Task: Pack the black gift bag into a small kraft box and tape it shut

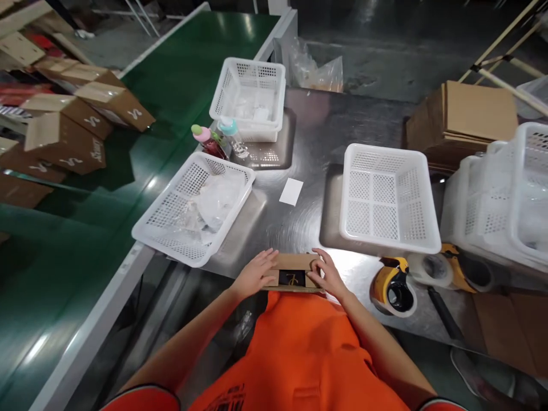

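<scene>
A small open cardboard box (pixel 295 261) is at the table's near edge, against my orange shirt. Inside it shows a black surface with a gold mark (pixel 291 278). My left hand (pixel 257 273) grips the box's left end, its fingers stretched along the flap and the thumb lower down. At the right end, my right hand (pixel 329 275) holds the box with bent fingers, the index finger raised near the top corner. The underside of the box is hidden. A white card (pixel 291 192) lies flat on the metal table beyond the box.
White baskets stand left (pixel 141 228), behind (pixel 280 85) and right (pixel 434 228); the left one holds clear plastic. Two bottles (pixel 208 140) are beside the back basket. Tape dispensers (pixel 391 285), stacked baskets (pixel 483 194) and flat cardboard (pixel 479 117) are right. A green conveyor (pixel 184 74) carries cartons (pixel 64 142).
</scene>
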